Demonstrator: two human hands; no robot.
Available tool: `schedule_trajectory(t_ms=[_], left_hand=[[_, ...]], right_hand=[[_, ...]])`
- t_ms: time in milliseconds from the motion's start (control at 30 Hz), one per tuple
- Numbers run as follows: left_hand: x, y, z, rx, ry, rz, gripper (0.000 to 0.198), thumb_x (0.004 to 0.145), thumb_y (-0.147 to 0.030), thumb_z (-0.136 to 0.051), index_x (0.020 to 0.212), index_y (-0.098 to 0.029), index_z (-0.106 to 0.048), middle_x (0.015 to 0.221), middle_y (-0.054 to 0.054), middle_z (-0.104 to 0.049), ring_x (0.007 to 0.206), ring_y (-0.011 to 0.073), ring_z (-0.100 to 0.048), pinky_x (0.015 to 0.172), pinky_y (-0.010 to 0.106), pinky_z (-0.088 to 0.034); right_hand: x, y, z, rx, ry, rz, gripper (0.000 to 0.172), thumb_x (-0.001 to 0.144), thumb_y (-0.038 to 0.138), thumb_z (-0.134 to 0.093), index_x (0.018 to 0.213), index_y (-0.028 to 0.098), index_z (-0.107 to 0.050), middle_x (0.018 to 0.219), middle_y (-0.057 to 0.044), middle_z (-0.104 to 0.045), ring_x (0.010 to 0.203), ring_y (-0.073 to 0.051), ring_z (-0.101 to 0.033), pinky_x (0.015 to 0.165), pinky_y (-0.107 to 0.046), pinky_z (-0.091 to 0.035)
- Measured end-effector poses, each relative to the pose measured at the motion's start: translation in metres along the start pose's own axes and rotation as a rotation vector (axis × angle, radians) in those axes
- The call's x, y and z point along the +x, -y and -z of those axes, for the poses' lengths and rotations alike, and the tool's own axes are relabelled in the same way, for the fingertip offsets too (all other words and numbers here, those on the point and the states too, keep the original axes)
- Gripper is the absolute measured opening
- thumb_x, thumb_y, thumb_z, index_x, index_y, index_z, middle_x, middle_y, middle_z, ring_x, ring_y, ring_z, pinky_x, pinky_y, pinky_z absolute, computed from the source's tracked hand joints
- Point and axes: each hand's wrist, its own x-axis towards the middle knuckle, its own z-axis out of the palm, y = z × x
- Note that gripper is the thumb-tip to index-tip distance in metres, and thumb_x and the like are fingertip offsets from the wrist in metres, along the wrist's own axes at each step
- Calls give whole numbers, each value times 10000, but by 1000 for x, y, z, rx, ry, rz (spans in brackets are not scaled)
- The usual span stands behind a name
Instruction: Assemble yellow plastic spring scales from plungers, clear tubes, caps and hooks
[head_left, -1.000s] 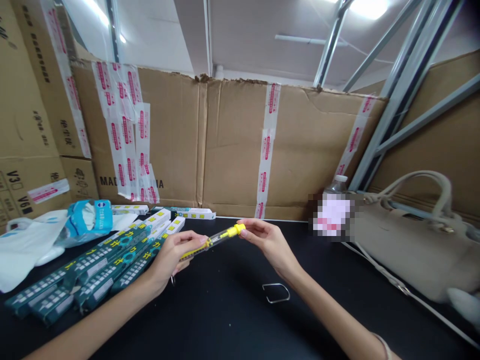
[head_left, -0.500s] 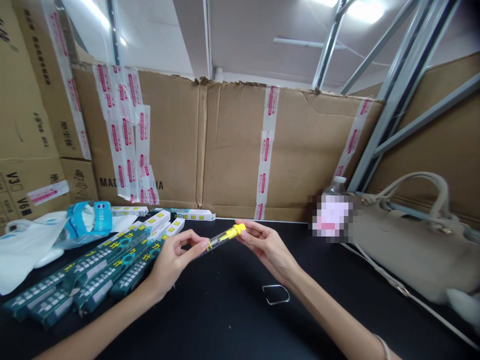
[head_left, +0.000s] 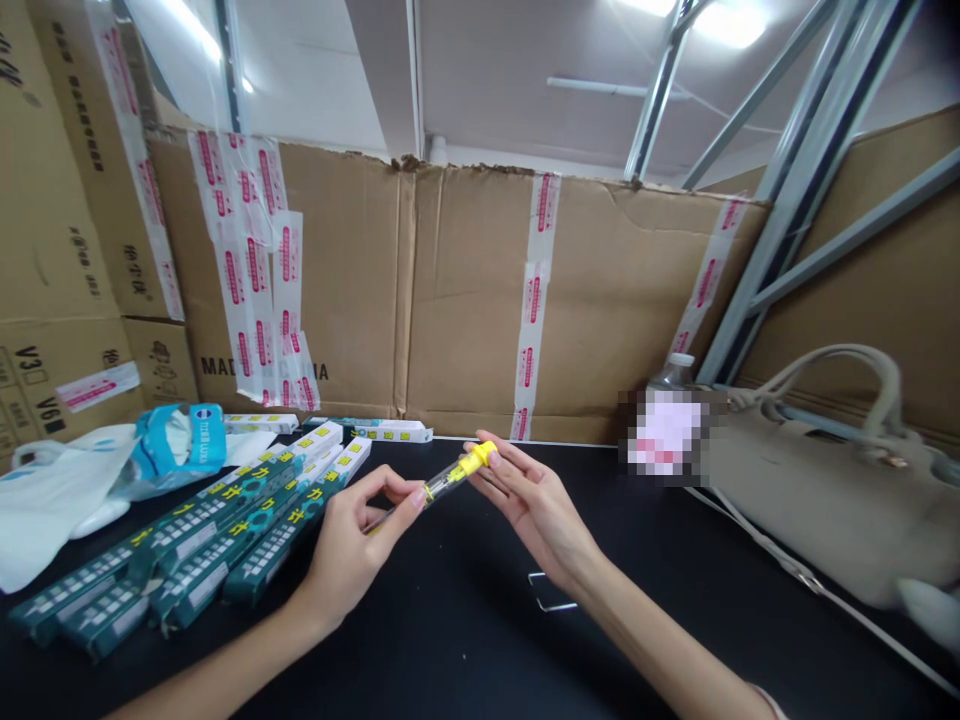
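My left hand [head_left: 356,545] pinches the clear tube of a spring scale [head_left: 447,481] between thumb and fingers. The tube slants up to the right, and its lower end is partly hidden behind that hand. At the upper end is a yellow cap [head_left: 480,457], which the thumb and fingers of my right hand [head_left: 536,505] grip. A thin bent metal wire piece [head_left: 556,607] lies on the black table below, partly covered by my right forearm.
Several long green boxes [head_left: 202,560] are piled at the left beside a blue and white packet [head_left: 180,445]. To the right are a blurred-out bottle [head_left: 679,372] and a beige handbag [head_left: 817,490] with its strap on the table. Taped cardboard [head_left: 465,300] walls the back.
Both hands have shifted slightly, and the spring scale now tilts more steeply. My left hand has come a little right. My right forearm now covers part of the wire piece.
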Motion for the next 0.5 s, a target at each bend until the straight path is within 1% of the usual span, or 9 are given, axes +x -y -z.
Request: schedule_trajectory(t_ms=[100,200,367,500], left_hand=[[-4,3,-2,17,-6,-22,339,833,-485,-624,784,-155,-568,756,5,-607,425,26,-288,410,199,-140],[-7,4,-2,7,3,-32,338,846,-479,-613,776,-154,-557,727,-10,-567,436,28,-289,416,198,-145],[-8,3,-3,-18,11,-36,346,848,-475,-611,754,-160,-502,796,22,-620,441,20,-262,415,196,-138],[-9,6,-4,15,13,-64,322,871,-461,-585,773,-167,-498,809,33,-637,427,19,-258,414,204,-126]], right_hand=[[-1,-4,-1,13,25,0,416,762,223,-797,1161,172,-693,1073,-79,-757,1048,-211,-687,1072,-417,-456],[-2,-7,0,14,51,10,411,782,210,-781,1181,183,-685,1110,-81,-748,1053,-216,-686,1065,-429,-464],[-5,-9,-1,28,77,19,397,810,201,-754,1200,205,-675,1142,-73,-737,1083,-220,-673,1060,-439,-469],[-6,-11,-2,65,74,9,375,807,190,-753,1175,214,-689,1159,-62,-731,1117,-213,-657,1082,-421,-451]])
